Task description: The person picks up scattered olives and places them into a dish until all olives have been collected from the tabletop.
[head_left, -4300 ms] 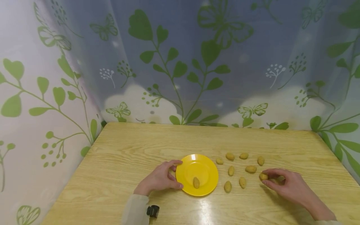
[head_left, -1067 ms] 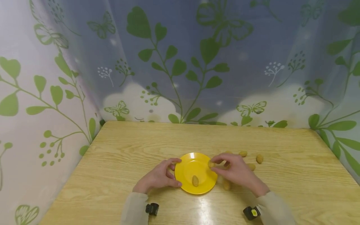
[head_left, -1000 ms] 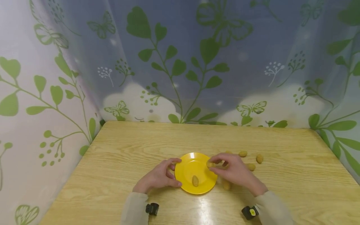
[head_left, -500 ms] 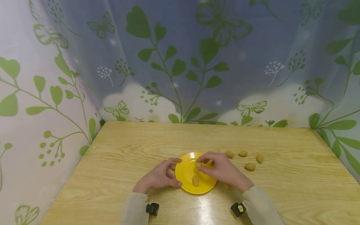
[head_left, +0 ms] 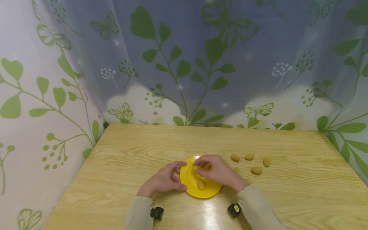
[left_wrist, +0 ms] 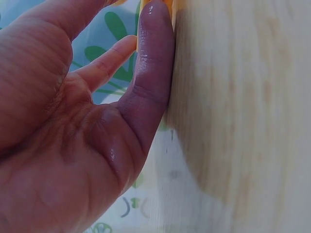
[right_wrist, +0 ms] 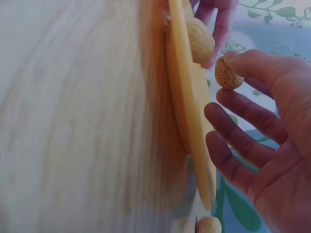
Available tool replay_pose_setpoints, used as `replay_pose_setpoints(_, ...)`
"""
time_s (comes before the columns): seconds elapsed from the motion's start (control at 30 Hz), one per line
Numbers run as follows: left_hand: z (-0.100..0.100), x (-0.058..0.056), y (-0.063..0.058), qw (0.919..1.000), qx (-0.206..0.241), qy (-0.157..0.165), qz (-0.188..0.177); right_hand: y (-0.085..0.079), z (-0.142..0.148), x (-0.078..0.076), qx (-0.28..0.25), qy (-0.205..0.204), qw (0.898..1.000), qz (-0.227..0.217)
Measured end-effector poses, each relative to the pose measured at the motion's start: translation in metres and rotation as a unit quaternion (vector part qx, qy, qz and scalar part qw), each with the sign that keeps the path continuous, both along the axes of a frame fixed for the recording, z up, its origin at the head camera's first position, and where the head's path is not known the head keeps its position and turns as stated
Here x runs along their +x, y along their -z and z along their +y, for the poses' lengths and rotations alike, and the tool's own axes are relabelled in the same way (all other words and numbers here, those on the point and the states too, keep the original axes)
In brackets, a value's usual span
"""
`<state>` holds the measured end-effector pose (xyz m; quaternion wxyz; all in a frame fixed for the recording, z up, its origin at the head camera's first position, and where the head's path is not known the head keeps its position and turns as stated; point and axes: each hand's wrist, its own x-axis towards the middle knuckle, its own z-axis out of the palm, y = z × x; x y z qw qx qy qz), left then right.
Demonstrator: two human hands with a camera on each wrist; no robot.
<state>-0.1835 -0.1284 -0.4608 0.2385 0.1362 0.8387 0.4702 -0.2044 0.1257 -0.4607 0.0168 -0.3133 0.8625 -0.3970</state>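
In the head view a round yellow plate (head_left: 188,187) lies on the wooden table, with a walnut (head_left: 200,184) in it. My left hand (head_left: 162,181) rests against the plate's left rim, thumb and index fingertip touching it. Its fingers look nearly straight in the left wrist view. Over the plate, my right hand (head_left: 217,171) pinches another walnut (right_wrist: 227,75) between thumb and index finger. The right wrist view shows that walnut just above the plate's surface, the remaining fingers of the hand (right_wrist: 272,131) spread loosely.
Several more walnuts (head_left: 256,170) lie on the table right of the plate, some partly hidden by my right hand and forearm. A patterned curtain (head_left: 184,80) hangs behind the table's (head_left: 138,137) far edge. Black cameras (head_left: 157,213) sit at both wrists.
My right hand has carried a walnut leftward from the table's right side to above the plate. The left hand stays at the plate's rim; the walnut in the plate has not moved.
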Motion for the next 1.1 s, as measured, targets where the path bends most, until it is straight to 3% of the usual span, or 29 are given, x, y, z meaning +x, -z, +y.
replay_pose_setpoints(0.3, -0.001, 0.0, 0.001, 1.0, 0.001, -0.001, 0.002, 0.003, -0.006, -0.004, 0.008, -0.006, 0.999, -0.045)
replay_pose_setpoints(1.1, -0.001, -0.001, 0.001, 0.9999, 0.002, 0.002, -0.011, 0.002, -0.017, -0.002, 0.066, 0.002, 0.997, -0.037)
